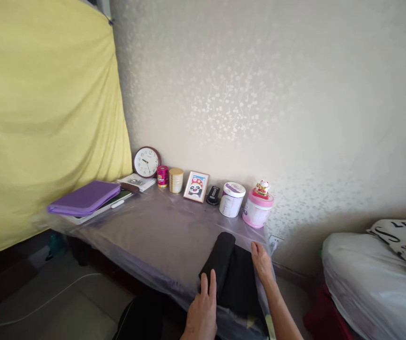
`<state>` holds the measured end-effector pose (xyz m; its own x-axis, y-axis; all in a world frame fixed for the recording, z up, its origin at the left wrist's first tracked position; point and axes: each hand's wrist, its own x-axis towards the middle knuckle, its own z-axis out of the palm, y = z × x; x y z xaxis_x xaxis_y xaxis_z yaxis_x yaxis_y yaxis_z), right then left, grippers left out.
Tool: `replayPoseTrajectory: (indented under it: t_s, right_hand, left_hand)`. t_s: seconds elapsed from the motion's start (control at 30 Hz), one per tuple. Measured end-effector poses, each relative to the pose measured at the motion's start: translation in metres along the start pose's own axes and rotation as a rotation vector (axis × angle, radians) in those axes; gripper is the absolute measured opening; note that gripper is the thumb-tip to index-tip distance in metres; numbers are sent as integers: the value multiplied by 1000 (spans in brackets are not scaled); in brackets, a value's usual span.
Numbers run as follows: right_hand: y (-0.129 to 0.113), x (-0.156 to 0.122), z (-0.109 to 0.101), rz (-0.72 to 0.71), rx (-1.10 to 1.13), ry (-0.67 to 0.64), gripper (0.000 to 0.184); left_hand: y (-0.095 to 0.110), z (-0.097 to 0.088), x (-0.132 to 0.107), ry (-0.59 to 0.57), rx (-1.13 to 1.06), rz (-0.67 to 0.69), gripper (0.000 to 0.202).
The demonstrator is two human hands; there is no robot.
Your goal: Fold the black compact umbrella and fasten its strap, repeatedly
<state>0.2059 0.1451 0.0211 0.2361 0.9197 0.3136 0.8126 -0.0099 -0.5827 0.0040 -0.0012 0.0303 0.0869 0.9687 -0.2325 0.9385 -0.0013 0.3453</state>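
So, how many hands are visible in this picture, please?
2. The left hand is at the rolled part of the black cloth; the right hand is at the flat part's right edge. No other hand shows.

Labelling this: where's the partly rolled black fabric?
Head view: at right on the plastic-covered table, the partly rolled black fabric lies between left hand and right hand.

Round clock (pixel 147 162), purple folder (pixel 86 198); black stand (pixel 213 195), perhaps.
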Motion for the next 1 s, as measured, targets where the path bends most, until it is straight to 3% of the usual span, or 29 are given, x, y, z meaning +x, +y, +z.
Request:
replayPoseTrajectory:
  t_s: [0.17, 0.37, 0.57, 0.73, 1.0]
  right_hand:
    - [20, -39, -20, 124, 134, -148, 40]
    - [-2, -64, -24, 69, 144, -111, 38]
    - [-16, -72, -24, 76, 103, -118, 39]
    - [-22, -69, -20, -18, 149, -126, 31]
    - [-66, -60, -10, -86, 227, -142, 30]
  left_hand:
    - [1, 0, -2, 16, 21, 13, 93]
    - [-2, 0, -2, 10, -26, 21, 94]
    - [-1, -9, -6, -2, -56, 21, 87]
    - [-1, -8, -5, -9, -48, 28, 89]
    - [-2, 0, -1, 12, -41, 26, 89]
